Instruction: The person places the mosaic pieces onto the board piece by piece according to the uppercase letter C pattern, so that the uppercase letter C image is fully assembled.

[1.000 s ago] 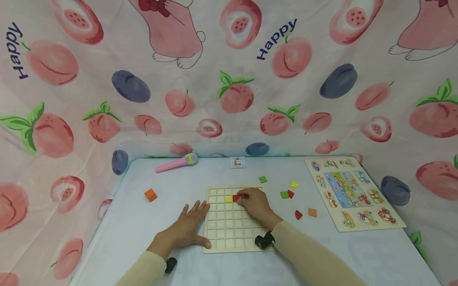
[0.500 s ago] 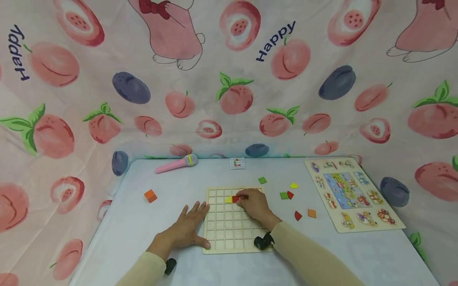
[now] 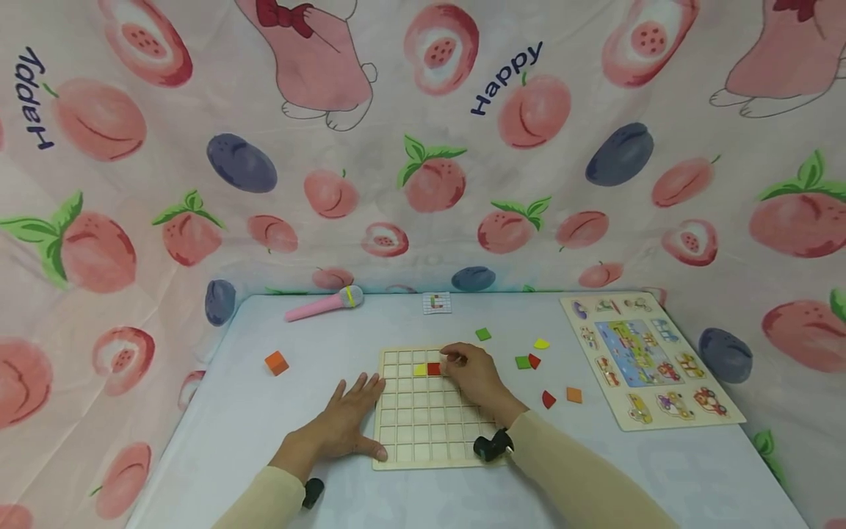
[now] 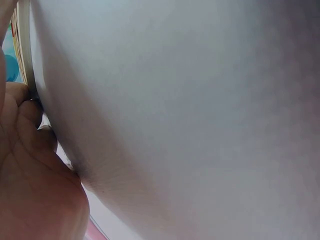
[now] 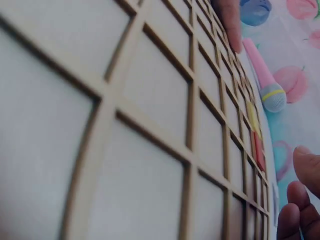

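Head view. Wooden grid board (image 3: pixel 423 433) flat on pale table (image 3: pixel 231 419), near centre. Red tile (image 3: pixel 433 369) seated in a cell of the second row from the far edge, touching yellow tile (image 3: pixel 420 369) on its left. Right hand (image 3: pixel 474 376) resting over the board's right part, fingers loosely curled, fingertips (image 3: pixel 452 358) just right of the red tile; contact with the tile not clear, nothing visibly gripped. Left hand (image 3: pixel 346 422) flat on the table, fingers spread and straight, fingertips at the board's left edge, thumb along its near left corner; holding nothing. Loose pieces right of the board: green tile (image 3: pixel 483 334), second green tile (image 3: pixel 523 362) touching a red piece (image 3: pixel 534 361), yellow piece (image 3: pixel 542 343), red quarter piece (image 3: pixel 548 399), orange tile (image 3: pixel 574 395). Orange cube (image 3: pixel 276 362) left of the board, well apart. Pink toy microphone (image 3: pixel 322 304) at far left; small pattern card (image 3: pixel 437 303) at far centre. Picture puzzle board (image 3: pixel 651 408) at right. Fruit-print cloth (image 3: pixel 132 184) behind and at both sides.

Left wrist view. Mostly blurred pale table surface; left hand (image 4: pixel 35 190) pressed flat at lower left, sliver of the grid board (image 4: pixel 21 45) at upper left.

Right wrist view. Grid board (image 5: pixel 100 120) seen close and low, cells mostly bare. Yellow tile (image 5: pixel 252 117) and red tile (image 5: pixel 258 150) side by side in adjoining cells. Right hand fingertips (image 5: pixel 300 215) at lower right, beside the red tile, not closed on it. Left-hand finger (image 5: pixel 230 20) at the far edge; pink microphone (image 5: pixel 265 75) beyond.
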A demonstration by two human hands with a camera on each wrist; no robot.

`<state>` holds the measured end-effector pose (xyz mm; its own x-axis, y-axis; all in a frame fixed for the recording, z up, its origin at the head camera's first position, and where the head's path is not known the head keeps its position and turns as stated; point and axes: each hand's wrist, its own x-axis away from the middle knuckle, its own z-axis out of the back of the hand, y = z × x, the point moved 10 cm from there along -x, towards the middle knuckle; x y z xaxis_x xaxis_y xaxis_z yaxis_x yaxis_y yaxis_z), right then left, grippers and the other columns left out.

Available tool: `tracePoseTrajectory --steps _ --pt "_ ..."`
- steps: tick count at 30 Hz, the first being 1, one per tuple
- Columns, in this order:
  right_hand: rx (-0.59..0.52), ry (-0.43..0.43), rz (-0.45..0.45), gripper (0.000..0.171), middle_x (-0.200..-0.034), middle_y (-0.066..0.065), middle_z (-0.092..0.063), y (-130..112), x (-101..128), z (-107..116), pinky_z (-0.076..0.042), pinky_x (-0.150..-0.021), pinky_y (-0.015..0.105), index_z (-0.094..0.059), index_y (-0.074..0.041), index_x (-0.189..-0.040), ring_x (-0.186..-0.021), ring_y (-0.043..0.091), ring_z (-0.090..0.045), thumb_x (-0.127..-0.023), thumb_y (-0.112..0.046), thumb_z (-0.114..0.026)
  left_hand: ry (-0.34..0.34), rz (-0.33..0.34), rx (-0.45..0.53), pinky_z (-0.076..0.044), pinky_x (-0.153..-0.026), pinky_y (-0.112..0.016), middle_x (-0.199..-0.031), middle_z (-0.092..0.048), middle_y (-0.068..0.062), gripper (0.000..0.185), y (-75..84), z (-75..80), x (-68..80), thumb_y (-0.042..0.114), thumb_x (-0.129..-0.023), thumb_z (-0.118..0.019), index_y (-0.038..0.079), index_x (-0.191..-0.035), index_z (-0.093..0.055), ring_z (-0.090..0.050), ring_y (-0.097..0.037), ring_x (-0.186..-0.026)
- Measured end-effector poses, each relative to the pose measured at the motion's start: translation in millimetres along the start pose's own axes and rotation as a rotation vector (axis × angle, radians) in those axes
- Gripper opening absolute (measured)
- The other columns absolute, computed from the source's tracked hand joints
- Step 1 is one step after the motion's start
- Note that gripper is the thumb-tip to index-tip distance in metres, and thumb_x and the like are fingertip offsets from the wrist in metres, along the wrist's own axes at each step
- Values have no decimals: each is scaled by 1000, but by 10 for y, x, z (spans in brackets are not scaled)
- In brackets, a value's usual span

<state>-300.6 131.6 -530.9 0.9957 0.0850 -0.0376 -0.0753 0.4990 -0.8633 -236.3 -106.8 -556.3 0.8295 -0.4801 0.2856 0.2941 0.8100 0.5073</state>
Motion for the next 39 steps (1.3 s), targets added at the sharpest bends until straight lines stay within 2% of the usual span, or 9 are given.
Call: tracePoseTrajectory --steps 5,10,17,22,28,35,39 --pt "-34 24 -23 27 -109 5 -70 -1 56 246 -52 -81 29 -76 -11 -124 -94 17 -58 -97 -13 -76 -5 2 9 6 -134 -56 -178 -14 -6 136 -21 -12 -19 64 -64 -91 12 -169 -21 -2 -28 -166" --pt "-7 65 -27 30 -114 12 -71 29 123 612 -52 -81 28 -74 -7 -126 -100 23 -60 -96 -12 -76 -2 6 8 7 -134 -55 -178 -14 -6 137 -23 -6 -23 65 -64 -90 12 -169 -22 -2 -28 -166" --pt "56 116 -40 33 -119 14 -72 247 251 1131 -52 -76 22 -72 -8 -131 -101 23 -61 -99 -14 -75 -14 17 17 6 -134 -56 -178 -15 -6 136 -13 1 11 64 -65 -91 12 -169 -22 -3 -29 -166" --pt "93 126 -34 36 -124 18 -71 426 349 1410 -51 -81 25 -70 -7 -134 -103 23 -61 -100 -15 -74 -7 18 4 6 -135 -55 -178 -15 -4 135 -13 -4 0 66 -65 -90 13 -170 -22 -3 -28 -166" --pt "124 78 -81 38 -128 19 -69 604 351 1522 -52 -76 28 -68 -7 -137 -109 29 -61 -101 -18 -73 -1 15 -5 6 -135 -55 -178 -16 -5 136 -20 -3 -4 67 -65 -89 12 -169 -23 -3 -28 -166" --pt "122 35 -142 42 -136 18 -65 825 223 1525 -51 -91 32 -64 -7 -142 -116 32 -60 -102 -19 -70 1 9 -2 6 -135 -55 -178 -15 -5 136 -20 -2 -7 67 -65 -89 13 -169 -22 -3 -28 -166" --pt "139 32 -188 43 -138 18 -64 966 172 1561 -52 -92 33 -62 -9 -144 -115 32 -60 -102 -20 -68 2 2 -6 4 -135 -56 -178 -16 -6 136 -15 -1 -13 67 -64 -89 12 -169 -22 -4 -29 -166"
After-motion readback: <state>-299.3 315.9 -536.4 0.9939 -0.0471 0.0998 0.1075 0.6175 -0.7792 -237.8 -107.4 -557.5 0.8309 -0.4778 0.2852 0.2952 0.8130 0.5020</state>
